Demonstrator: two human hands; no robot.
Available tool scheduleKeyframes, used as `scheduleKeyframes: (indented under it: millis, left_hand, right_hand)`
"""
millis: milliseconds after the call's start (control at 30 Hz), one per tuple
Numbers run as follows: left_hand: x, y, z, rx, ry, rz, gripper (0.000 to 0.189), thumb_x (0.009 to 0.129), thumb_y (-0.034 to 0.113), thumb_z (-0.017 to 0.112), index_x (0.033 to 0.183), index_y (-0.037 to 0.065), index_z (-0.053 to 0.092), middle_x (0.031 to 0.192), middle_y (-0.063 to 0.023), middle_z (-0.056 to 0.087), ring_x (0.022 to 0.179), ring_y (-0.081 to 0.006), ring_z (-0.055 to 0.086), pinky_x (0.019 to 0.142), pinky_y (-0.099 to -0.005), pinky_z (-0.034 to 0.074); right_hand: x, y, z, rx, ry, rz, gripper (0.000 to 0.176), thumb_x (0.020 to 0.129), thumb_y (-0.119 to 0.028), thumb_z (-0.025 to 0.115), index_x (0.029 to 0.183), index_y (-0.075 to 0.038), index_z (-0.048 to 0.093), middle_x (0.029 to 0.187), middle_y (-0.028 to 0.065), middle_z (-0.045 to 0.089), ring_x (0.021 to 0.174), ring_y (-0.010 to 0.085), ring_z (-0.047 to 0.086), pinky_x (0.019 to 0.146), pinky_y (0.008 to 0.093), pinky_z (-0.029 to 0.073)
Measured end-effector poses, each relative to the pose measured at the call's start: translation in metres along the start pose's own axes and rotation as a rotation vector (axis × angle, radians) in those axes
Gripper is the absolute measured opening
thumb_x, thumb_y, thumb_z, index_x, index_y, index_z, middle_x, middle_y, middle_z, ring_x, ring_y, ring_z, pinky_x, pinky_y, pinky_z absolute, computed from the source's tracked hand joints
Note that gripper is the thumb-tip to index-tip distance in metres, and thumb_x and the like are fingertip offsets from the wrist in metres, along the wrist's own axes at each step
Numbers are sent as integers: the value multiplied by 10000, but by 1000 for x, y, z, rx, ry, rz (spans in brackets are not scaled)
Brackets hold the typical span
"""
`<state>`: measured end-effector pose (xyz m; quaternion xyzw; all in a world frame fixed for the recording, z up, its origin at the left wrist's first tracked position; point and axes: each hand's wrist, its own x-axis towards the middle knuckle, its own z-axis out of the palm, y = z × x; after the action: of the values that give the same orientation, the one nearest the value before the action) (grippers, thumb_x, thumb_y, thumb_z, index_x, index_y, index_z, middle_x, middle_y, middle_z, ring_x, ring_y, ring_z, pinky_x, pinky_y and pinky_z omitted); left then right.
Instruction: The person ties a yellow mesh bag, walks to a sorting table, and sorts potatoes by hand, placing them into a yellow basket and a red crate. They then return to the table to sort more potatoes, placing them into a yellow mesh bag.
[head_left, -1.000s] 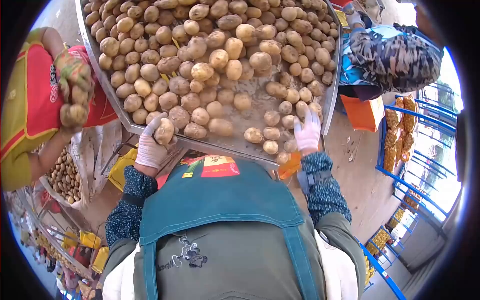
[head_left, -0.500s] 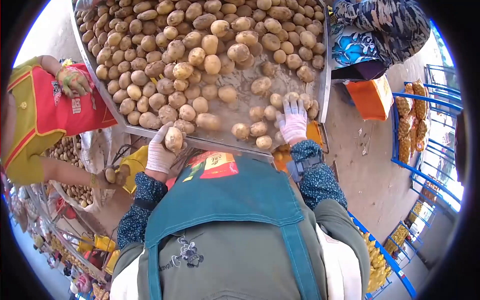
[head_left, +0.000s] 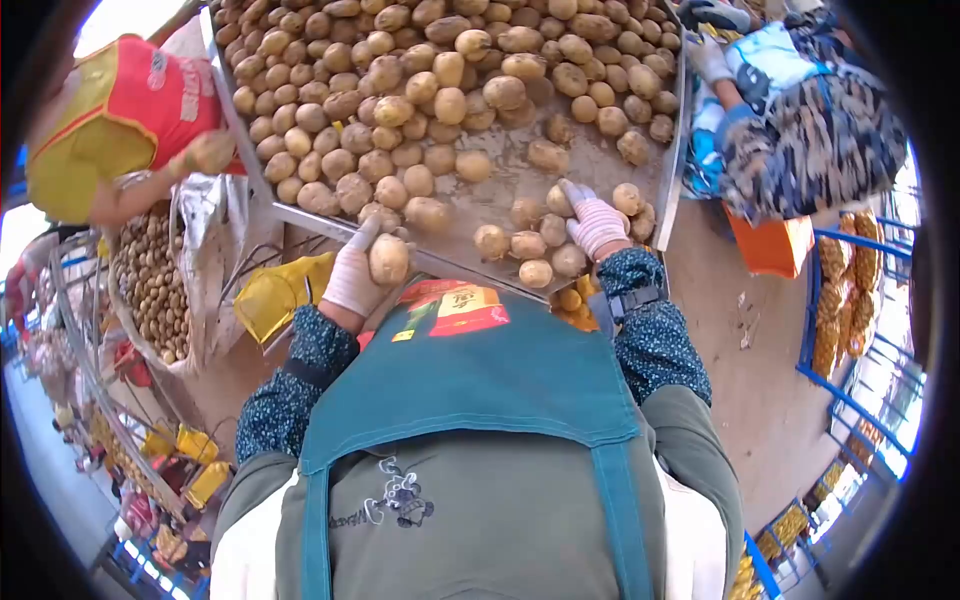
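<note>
A metal sorting table point(head_left: 300, 217) piled with several potatoes point(head_left: 440, 90) lies in front of me. My left hand point(head_left: 356, 275), in a white glove, is closed around one potato point(head_left: 389, 259) at the table's near edge. My right hand point(head_left: 594, 220), also gloved, rests among a few loose potatoes point(head_left: 537, 243) near the table's right corner, fingers spread and touching them; I cannot tell whether it grips one.
A person in a red and yellow top point(head_left: 130, 110) stands at the left, holding a potato over a sack of potatoes point(head_left: 150, 285). Another person in patterned sleeves point(head_left: 800, 120) works at the right. An orange crate point(head_left: 775, 245) and blue racks point(head_left: 840, 300) stand beside them.
My left hand has kept its potato and stayed at the table edge. My right hand has pulled back toward the near corner among loose potatoes. The person at left lowered an arm.
</note>
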<state>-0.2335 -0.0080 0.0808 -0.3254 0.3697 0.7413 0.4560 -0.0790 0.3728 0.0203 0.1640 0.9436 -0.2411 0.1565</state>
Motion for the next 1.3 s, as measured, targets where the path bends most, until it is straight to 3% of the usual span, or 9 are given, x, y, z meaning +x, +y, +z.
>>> scheduleKeyframes:
  millis: [200,367,400,533,733,1033,1167,1233,1300]
  left_hand:
    - [-9,-7,8,90,-3,51,302,982,321,687,1192,105,664,1081,-59,712,908,-241,703,721,-396,583]
    - [-22,0,12,164,-352,-15,613,1000,249,634,1537,56,409,1405,-181,569,1156,-297,670,786,-399,621]
    - [-14,-1,3,140,-430,-50,706,997,228,629,1601,61,302,1520,-213,464,1271,-329,614,949,-403,592]
    - [-13,-5,5,35,-489,-68,601,1007,276,653,1532,91,425,1469,-165,528,1238,-335,624,1022,-340,538]
    - [-26,18,-78,-173,-552,95,669,972,392,695,1505,72,447,1391,-142,596,1142,-311,663,740,-415,616]
    - [-78,79,-253,-298,456,438,489,896,420,791,1246,117,634,1058,-87,708,835,-285,706,628,-434,606]
    - [-52,98,-332,-158,681,379,521,941,409,729,1311,64,606,1189,-139,684,1013,-268,690,832,-453,584]
    - [-38,109,-318,616,1069,504,568,948,374,687,1358,-4,580,1268,-185,666,1084,-303,671,975,-393,522]
    - [-25,111,-299,1179,1100,807,532,940,310,699,1355,-5,594,1284,-200,666,1118,-340,660,986,-420,511]
  right_hand:
    - [25,3,-2,349,-6,97,667,821,-259,762,1437,-128,544,1255,255,650,1226,418,595,1057,437,481]
    - [10,-60,-16,1206,-135,310,427,928,-247,708,1316,-87,629,906,9,676,658,77,583,561,227,443]
    - [9,-81,-25,1181,-201,253,441,928,-254,713,1321,-73,627,959,24,684,721,93,611,613,241,480]
    - [17,-175,-7,1097,-383,-171,607,914,-327,751,1414,-34,570,1222,116,682,1116,176,630,949,318,518]
    - [42,-249,1,970,-627,-334,606,954,-336,714,1440,-15,548,1268,187,677,1201,264,625,1034,365,488]
    - [110,-318,50,-34,-26,-760,619,912,-485,631,1377,-82,569,1495,212,502,1416,419,415,1188,524,292]
    - [135,-320,84,-240,37,-804,668,920,-537,597,1437,-117,549,1566,159,452,1478,397,343,1228,549,186]
    - [129,-314,74,-239,15,-769,666,910,-522,604,1448,-133,546,1576,136,445,1498,379,312,1222,574,166]
    - [117,-299,73,-252,40,-699,647,899,-485,610,1444,-141,552,1567,135,455,1503,378,300,1210,586,177]
